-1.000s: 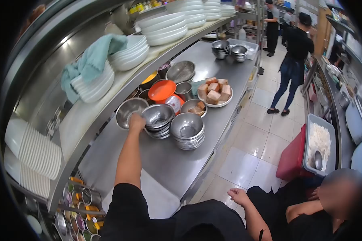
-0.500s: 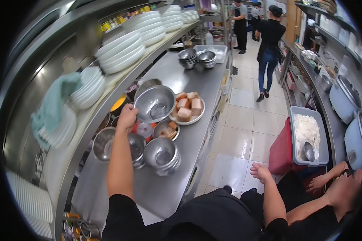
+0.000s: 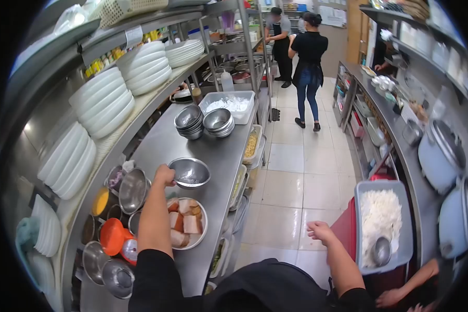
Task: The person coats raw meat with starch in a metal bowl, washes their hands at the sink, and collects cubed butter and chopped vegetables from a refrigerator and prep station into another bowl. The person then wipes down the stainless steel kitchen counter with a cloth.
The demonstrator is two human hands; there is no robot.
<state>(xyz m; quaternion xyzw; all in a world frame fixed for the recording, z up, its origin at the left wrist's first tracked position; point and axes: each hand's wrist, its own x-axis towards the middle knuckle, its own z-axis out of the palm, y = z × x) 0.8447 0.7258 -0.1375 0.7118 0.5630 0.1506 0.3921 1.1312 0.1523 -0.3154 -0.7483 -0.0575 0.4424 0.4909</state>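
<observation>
My left hand (image 3: 165,175) grips the rim of a metal bowl (image 3: 191,173) over the steel worktable, its fingers closed on the near-left edge. Just below that bowl, a white bowl (image 3: 204,229) holds several chunks of meat (image 3: 184,220). My right hand (image 3: 321,232) hangs over the aisle with its fingers loosely stretched and nothing in them. It is nearest to the grey tub (image 3: 358,208) of white rice (image 3: 381,213), which has a ladle (image 3: 381,250) lying in it. Farther along the worktable stand two stacks of metal bowls (image 3: 189,122).
Stacked white dishes (image 3: 145,67) line the shelf at left. Below them are an orange bowl (image 3: 112,236) and several metal bowls (image 3: 132,190). A co-worker (image 3: 309,67) stands in the aisle; another's hand (image 3: 390,298) is at lower right. Blue rice cookers (image 3: 439,156) occupy the right counter.
The view has moved forward along the worktable. My left hand has carried the metal bowl past the meat, toward the far bowl stacks. My right hand remains empty over the aisle.
</observation>
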